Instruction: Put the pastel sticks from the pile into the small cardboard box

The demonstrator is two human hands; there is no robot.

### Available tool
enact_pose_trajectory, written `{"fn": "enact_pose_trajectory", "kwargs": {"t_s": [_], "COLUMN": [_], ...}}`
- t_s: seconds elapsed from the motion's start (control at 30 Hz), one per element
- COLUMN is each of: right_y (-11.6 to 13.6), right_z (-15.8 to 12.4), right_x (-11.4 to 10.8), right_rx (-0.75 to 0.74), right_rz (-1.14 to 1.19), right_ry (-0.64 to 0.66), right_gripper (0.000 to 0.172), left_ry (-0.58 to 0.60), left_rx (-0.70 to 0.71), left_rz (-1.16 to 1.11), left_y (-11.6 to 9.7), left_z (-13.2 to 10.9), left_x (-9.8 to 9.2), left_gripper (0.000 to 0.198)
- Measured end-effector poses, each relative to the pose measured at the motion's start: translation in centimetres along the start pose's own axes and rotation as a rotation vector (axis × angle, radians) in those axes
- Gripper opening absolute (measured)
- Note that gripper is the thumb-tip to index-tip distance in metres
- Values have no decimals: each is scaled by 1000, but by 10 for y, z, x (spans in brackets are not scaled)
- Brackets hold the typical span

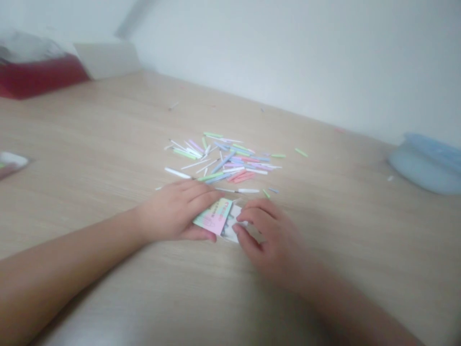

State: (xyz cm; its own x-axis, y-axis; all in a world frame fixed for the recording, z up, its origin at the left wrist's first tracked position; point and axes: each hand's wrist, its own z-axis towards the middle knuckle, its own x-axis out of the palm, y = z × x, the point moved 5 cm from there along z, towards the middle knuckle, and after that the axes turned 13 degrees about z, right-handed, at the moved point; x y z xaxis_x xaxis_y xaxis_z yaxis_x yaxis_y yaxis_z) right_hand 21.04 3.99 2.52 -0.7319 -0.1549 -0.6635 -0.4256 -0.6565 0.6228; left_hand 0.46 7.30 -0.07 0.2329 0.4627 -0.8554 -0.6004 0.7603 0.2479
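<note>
My left hand (178,209) is wrapped over a small pastel cardboard box (214,216) printed in green, yellow and pink, holding it low over the table. From the box's right end shows a white inner part (230,226) with greyish marks, blurred. My right hand (272,235) is at that end, thumb and fingers bent in a pinch against the white part. What lies between those fingertips is too blurred to make out. Just beyond both hands spreads a loose pile of thin short sticks (230,166) in white, green, blue, purple and coral.
A wooden table (360,250) meets a white wall behind. At the far left stands a red box (43,74) with an open pale flap. A light blue translucent item (428,163) is at the right. A white object (14,161) lies at the left edge.
</note>
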Motion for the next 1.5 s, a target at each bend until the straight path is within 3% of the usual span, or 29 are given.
{"fn": "enact_pose_trajectory", "kwargs": {"t_s": [0.37,0.57,0.87,1.17,1.37,1.5], "right_y": [0,0,-10,-15,-28,-34], "right_z": [-3,-8,-11,-15,-16,-16], "right_x": [11,18,30,38,41,46], "right_rx": [-16,-141,-74,-20,152,195], "right_rz": [-145,-301,-396,-315,-87,-84], "right_ry": [159,226,328,247,208,185], "right_gripper": [12,15,19,18,18,18], "left_ry": [46,64,156,256,333,370], "left_rx": [-10,5,7,-1,-27,-56], "left_rz": [-51,-10,38,-34,-82,-96], "left_y": [0,-1,-4,-8,-12,-13], "left_z": [0,-1,0,2,1,2], "left_x": [3,8,11,15,16,18], "left_gripper": [79,79,73,71,70,68]}}
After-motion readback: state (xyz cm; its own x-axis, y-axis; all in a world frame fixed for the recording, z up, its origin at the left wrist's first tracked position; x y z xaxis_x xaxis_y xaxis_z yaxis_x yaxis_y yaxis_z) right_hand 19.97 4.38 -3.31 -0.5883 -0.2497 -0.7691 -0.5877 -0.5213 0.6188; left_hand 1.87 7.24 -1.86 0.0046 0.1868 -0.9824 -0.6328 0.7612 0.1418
